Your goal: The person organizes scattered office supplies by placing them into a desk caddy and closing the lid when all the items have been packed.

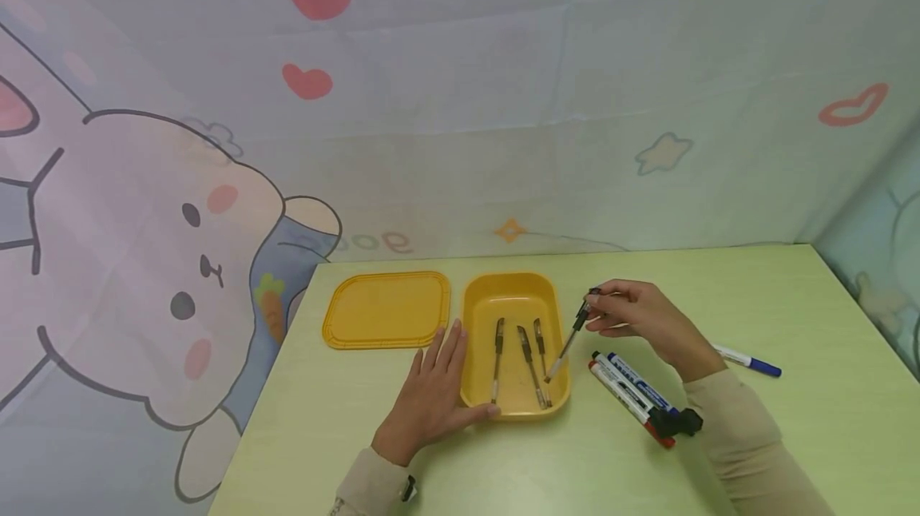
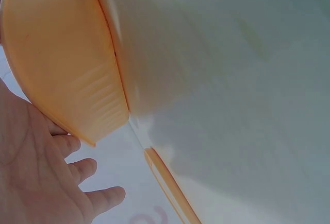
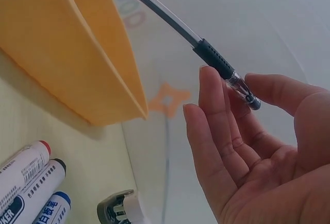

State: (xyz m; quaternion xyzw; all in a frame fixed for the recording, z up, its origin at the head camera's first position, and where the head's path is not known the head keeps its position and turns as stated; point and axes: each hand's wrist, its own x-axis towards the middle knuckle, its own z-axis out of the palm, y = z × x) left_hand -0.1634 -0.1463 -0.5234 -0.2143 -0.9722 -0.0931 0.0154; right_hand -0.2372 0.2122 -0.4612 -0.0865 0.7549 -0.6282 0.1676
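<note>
My right hand (image 1: 636, 312) pinches a clear-barrelled gel pen (image 3: 178, 26) by its capped end, with thumb and fingertips. The pen slants over the right side of a yellow plastic box (image 1: 513, 284), its far end pointing down and left. Inside the box lie several similar gel pens (image 1: 529, 364), their dark grips toward the back. My left hand (image 1: 431, 404) rests against the box's left side and near corner, fingers straight and spread. The left wrist view shows the box's outer wall (image 2: 62, 54) with the fingers (image 2: 105, 199) beside its rim.
A flat yellow lid (image 1: 388, 310) lies left of the box. Right of the box, red, black and blue whiteboard markers (image 1: 632, 392) lie side by side near the right sleeve. Another blue-capped marker (image 1: 762, 366) lies farther right, partly behind the wrist. A printed curtain (image 1: 460, 140) hangs behind the table.
</note>
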